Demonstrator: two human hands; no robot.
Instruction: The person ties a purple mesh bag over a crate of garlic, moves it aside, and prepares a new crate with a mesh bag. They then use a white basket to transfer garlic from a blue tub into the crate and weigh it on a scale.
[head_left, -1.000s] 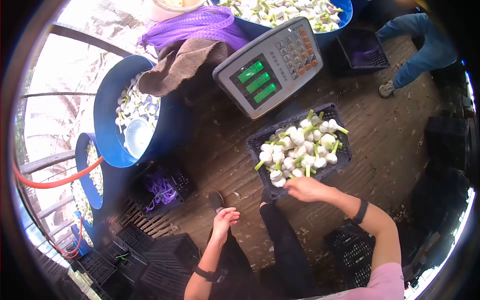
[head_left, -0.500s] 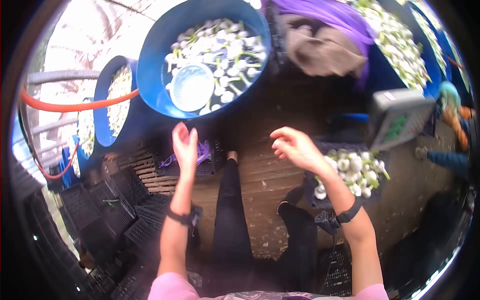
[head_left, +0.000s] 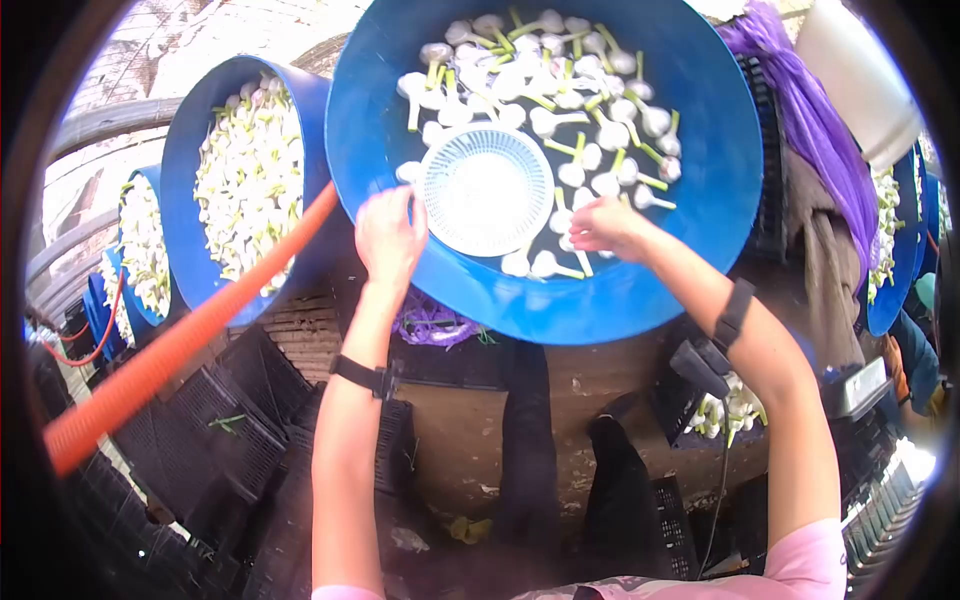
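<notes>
In front of me a large blue tub [head_left: 480, 290] holds water and many white garlic bulbs [head_left: 555, 122] with short green stems. A white ribbed plastic basket [head_left: 487, 190] sits among them, with nothing visible in it. Just left of the basket, at the tub's near rim, is my left hand [head_left: 390, 235], its fingers blurred but apart and holding nothing I can see. My right hand [head_left: 615, 230] reaches over the bulbs to the right of the basket. Its fingers are loosely bent close to several bulbs, and no bulb shows in its grasp.
More blue tubs of garlic [head_left: 250, 180] stand to the left, behind an orange hose [head_left: 200, 325]. Black crates [head_left: 215, 425] lie at lower left. A crate with garlic bulbs [head_left: 735, 410] is below my right forearm. Purple cloth [head_left: 810, 120] hangs at right, with another person's arm [head_left: 895, 370] beyond.
My view has turned and come closer to the tub. Both hands have moved from above the floor to the tub, the left to its rim, the right over the garlic bulbs.
</notes>
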